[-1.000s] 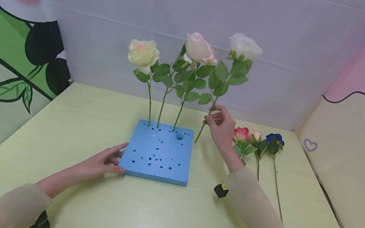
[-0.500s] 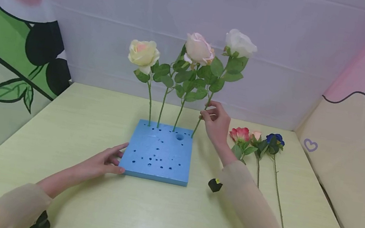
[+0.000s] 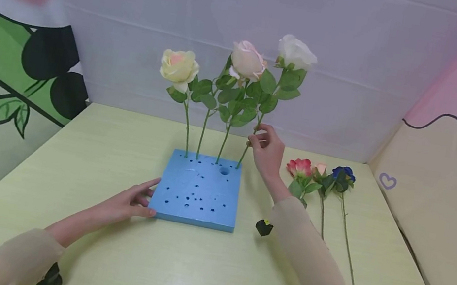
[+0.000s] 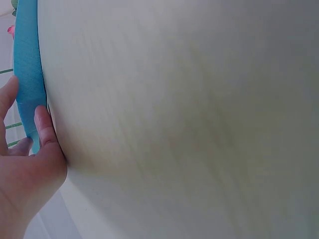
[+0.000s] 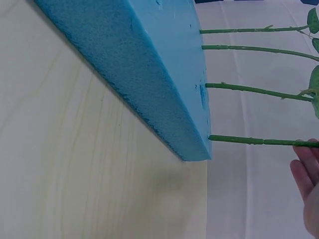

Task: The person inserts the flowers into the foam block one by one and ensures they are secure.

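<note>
My right hand (image 3: 268, 154) pinches the stem of a white rose (image 3: 296, 53) between thumb and fingers. The stem's lower end meets the top of the blue foam block (image 3: 216, 190) near its back right corner; how deep it sits I cannot tell. My left hand (image 3: 134, 201) rests against the block's left side, thumb at the front left corner. In the left wrist view, its fairly straight fingers (image 4: 46, 130) touch the block's edge. A cream rose (image 3: 179, 69), a pale pink rose (image 3: 248, 61) and one more green stem (image 3: 203, 133) stand upright along the block's back edge.
On the table right of the block lie a red-pink rose (image 3: 299, 167), a peach flower (image 3: 320, 168) and a blue rose (image 3: 343, 176). Many small holes dot the block's top. A pale cloth wall (image 3: 142, 64) rises behind the table.
My right hand has moved left with the white rose, bringing its stem end from beside the block onto its back right part. My left hand has stayed at the block's side.
</note>
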{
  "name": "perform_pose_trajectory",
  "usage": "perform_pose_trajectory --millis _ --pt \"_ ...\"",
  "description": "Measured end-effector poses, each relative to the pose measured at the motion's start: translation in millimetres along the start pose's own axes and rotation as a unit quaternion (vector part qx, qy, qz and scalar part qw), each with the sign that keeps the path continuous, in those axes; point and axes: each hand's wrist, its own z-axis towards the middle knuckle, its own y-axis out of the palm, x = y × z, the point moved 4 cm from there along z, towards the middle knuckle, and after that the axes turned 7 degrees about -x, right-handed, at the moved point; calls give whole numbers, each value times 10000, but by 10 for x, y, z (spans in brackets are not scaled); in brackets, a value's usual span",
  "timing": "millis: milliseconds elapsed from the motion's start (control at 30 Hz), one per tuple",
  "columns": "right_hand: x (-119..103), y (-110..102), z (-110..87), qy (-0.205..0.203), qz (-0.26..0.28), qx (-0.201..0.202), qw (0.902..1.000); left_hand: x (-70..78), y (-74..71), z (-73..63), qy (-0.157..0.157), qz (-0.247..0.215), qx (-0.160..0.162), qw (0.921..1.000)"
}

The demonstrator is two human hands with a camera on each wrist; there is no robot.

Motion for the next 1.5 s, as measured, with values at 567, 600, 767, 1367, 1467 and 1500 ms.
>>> perform_pose_trajectory --millis 567,600,767,1367,1467,1500 --pt "-37 50 -13 118 -346 58 9993 -13 15 3 -189 -100 -9 9998" --pt "-38 54 -12 109 -320 55 9994 -13 16 1 -187 -88 -4 9998" --pt "-42 68 -15 107 -340 25 9994 -4 22 -7 -184 -75 -5 9998" --pt "-51 70 -25 399 -628 -115 9972 3 18 0 -145 -30 -8 9999" --pt "-63 75 -23 555 -583 -145 9967 -22 13 9 -176 -8 1 9998" --pt "-68 80 -24 595 -570 -160 9965 -29 13 12 -174 -8 -3 9998"
